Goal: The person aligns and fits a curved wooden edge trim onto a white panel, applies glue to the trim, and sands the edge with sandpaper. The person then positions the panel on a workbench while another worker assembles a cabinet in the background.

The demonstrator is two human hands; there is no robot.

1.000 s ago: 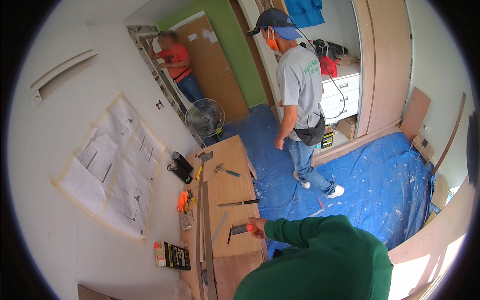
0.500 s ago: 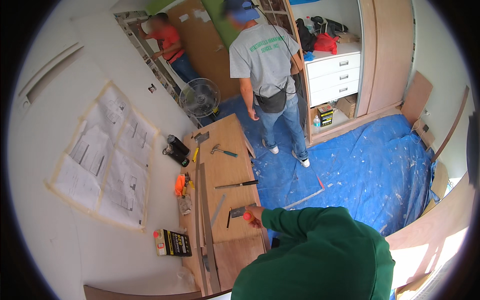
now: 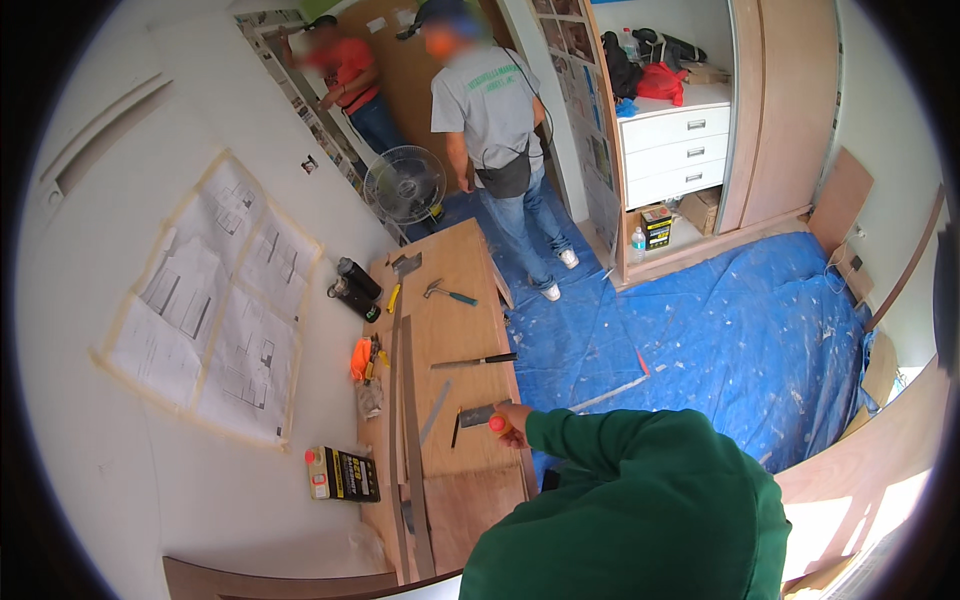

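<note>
My right hand (image 3: 515,424), in a green sleeve, is closed around a small red-topped object (image 3: 499,425) with a yellowish side; its kind is not clear. The hand is over the near right side of the wooden worktop (image 3: 465,345). Beside it on the wood lies a dark grey rectangular plate (image 3: 478,415), and a thin dark pencil-like stick (image 3: 456,428) is just left of that. Farther up are a long narrow blade with a black handle (image 3: 495,358) and a hammer (image 3: 455,293) with a teal grip. My left hand is out of view.
Long wooden strips (image 3: 408,430) run along the worktop's left side. A black-and-yellow can (image 3: 352,475) and dark bottles (image 3: 357,290) stand by the wall. A fan (image 3: 405,185) and two people are beyond. Blue sheeting (image 3: 700,330) covers the floor.
The person in the grey shirt has stepped left and away, toward the door. My view has shifted slightly. My right hand stays at the same spot by the grey plate.
</note>
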